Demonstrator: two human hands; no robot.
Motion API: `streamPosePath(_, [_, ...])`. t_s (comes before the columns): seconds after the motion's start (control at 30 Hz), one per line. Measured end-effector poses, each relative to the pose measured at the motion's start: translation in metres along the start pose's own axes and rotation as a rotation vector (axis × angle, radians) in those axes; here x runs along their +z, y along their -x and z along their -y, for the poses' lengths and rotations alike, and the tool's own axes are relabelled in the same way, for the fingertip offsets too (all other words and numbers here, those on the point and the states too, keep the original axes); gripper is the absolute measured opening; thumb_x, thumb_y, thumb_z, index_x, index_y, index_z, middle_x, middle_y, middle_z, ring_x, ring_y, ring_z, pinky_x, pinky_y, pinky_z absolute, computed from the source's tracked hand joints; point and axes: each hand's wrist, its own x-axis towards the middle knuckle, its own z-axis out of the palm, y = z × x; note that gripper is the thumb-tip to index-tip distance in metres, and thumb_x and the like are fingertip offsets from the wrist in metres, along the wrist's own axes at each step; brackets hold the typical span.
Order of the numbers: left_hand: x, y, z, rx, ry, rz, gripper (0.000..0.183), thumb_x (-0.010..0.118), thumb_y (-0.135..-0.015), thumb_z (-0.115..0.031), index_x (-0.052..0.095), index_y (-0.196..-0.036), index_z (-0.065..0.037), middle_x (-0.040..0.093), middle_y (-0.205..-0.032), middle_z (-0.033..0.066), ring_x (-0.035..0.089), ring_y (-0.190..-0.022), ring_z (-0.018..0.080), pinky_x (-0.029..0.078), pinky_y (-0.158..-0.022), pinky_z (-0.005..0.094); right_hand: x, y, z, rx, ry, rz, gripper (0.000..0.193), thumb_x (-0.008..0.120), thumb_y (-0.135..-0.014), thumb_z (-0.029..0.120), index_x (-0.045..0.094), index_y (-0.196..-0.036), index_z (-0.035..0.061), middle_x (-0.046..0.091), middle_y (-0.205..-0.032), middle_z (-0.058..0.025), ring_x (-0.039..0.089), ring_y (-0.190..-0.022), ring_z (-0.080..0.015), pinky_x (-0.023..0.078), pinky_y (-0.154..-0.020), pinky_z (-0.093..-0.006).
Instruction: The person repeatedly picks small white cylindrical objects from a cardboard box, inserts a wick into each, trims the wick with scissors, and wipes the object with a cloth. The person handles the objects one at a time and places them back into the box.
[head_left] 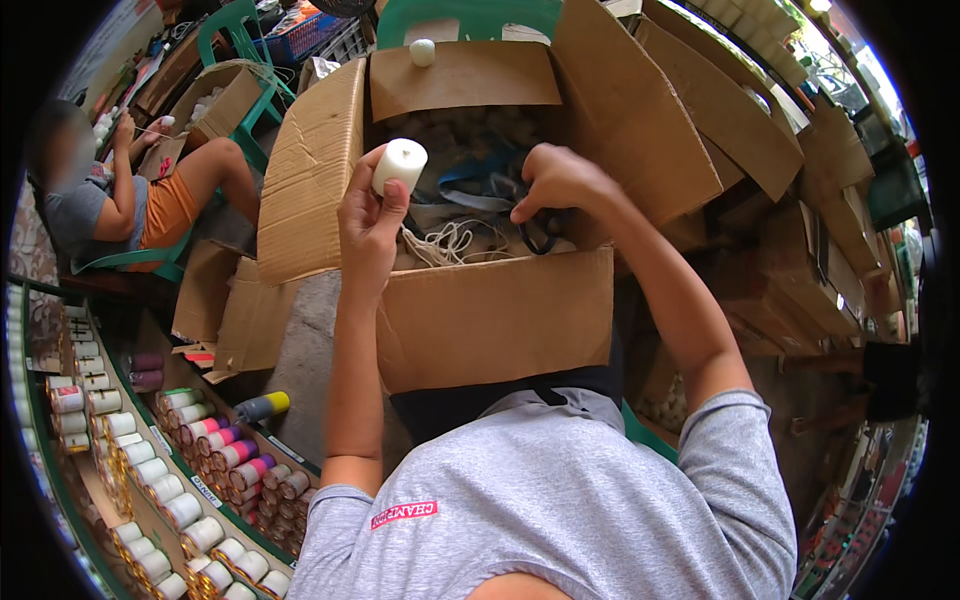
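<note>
My left hand [372, 215] is raised over the near left side of an open cardboard box [500, 325]. Its fingers and thumb grip a short white candle [402, 165], upright, with a small dark spot in the middle of its top. My right hand [568, 185], slightly blurred, hovers above the box with its fingers curled; what they hold is hard to make out. Just below its thumb is a dark loop [540, 238]. Inside the box lie a tangle of white cord [455, 243], a blue-grey strap [475, 195] and many pale rounded pieces, partly in shadow.
A small white piece [423, 52] rests on the box's far flap. Racks of white and coloured candles [165, 488] curve along the lower left. Another person [125, 195] sits at the left, handling white cord. Large cardboard boxes [790, 260] stand at the right; a green chair [470, 22] is behind.
</note>
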Motion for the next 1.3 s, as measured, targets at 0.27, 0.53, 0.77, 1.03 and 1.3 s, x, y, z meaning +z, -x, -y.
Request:
streamPosePath(0.27, [0.029,0.002,0.002,-0.1,-0.035,0.099,0.036,0.062,-0.097,-0.03,0.057,-0.123,-0.004,0.059,-0.102,-0.0012,0.05,-0.087,0.0048,0.041,-0.077,0.0189,-0.017,0.099,0.005,-0.482,-1.477,-0.631,0.02,0.08,-0.081,0.021,0.073,-0.094,0.0068,0.064,-0.07,0.0017,0.045,-0.05,-0.0004,0.027,-0.044,-0.0138])
streamPosePath(0.53, [0.046,0.02,-0.014,-0.11,-0.066,0.157,0.043,0.064,-0.095,-0.034,0.055,-0.124,-0.003,0.059,-0.099,-0.0019,0.05,-0.083,0.003,0.04,-0.071,0.0171,0.015,0.086,0.027,-0.729,-0.793,-1.155,0.018,0.073,-0.089,0.018,0.062,-0.089,0.0039,0.067,-0.07,-0.0023,0.058,-0.058,-0.0043,0.044,-0.05,-0.0203])
streamPosePath(0.77, [0.053,0.027,-0.02,-0.069,-0.092,0.145,0.049,0.064,-0.094,-0.04,0.053,-0.125,-0.004,0.058,-0.096,-0.0022,0.048,-0.077,0.0021,0.038,-0.065,0.0167,0.018,0.093,0.026,-0.811,-0.955,-1.176,0.019,0.075,-0.086,0.014,0.063,-0.093,0.0014,0.068,-0.073,-0.0044,0.063,-0.062,-0.0079,0.049,-0.055,-0.023])
streamPosePath(1.03, [0.049,0.031,-0.021,-0.104,-0.15,0.199,0.045,0.063,-0.095,-0.037,0.053,-0.124,-0.003,0.058,-0.094,-0.0032,0.048,-0.079,0.0025,0.038,-0.067,0.0168,0.032,0.088,0.026,-0.774,-0.798,-1.193,0.014,0.071,-0.088,0.009,0.062,-0.088,-0.0016,0.068,-0.072,-0.006,0.06,-0.059,-0.0079,0.047,-0.051,-0.0244])
streamPosePath(1.3, [0.051,0.035,-0.016,-0.165,-0.059,0.143,0.037,0.062,-0.096,-0.033,0.054,-0.118,-0.003,0.057,-0.089,-0.0019,0.049,-0.07,0.004,0.041,-0.062,0.0191,0.031,0.093,0.035,-0.681,-0.796,-0.939,0.015,0.07,-0.085,0.009,0.059,-0.086,-0.0012,0.064,-0.066,-0.0071,0.059,-0.057,-0.0092,0.046,-0.051,-0.0272])
